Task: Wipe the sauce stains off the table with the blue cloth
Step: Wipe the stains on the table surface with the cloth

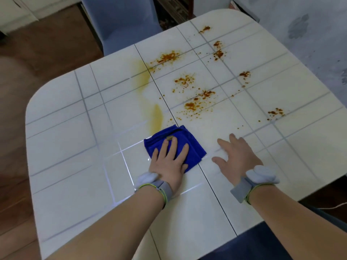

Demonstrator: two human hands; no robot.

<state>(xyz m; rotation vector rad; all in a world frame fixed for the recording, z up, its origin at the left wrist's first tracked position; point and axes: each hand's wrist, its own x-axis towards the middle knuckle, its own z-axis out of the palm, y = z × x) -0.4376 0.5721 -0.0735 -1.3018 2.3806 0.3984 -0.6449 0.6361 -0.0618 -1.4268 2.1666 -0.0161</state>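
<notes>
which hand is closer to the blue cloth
Left. The left hand lies flat on the blue cloth, fingers spread; the right hand rests on the table just right of it, not touching.

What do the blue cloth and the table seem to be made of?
The blue cloth looks like soft, matte napped fabric, probably microfibre: it lies in thick folds with a small sewn tag. The table looks hard and glossy, perhaps glass or glazed ceramic with printed grey lines: it mirrors bright light.
</notes>
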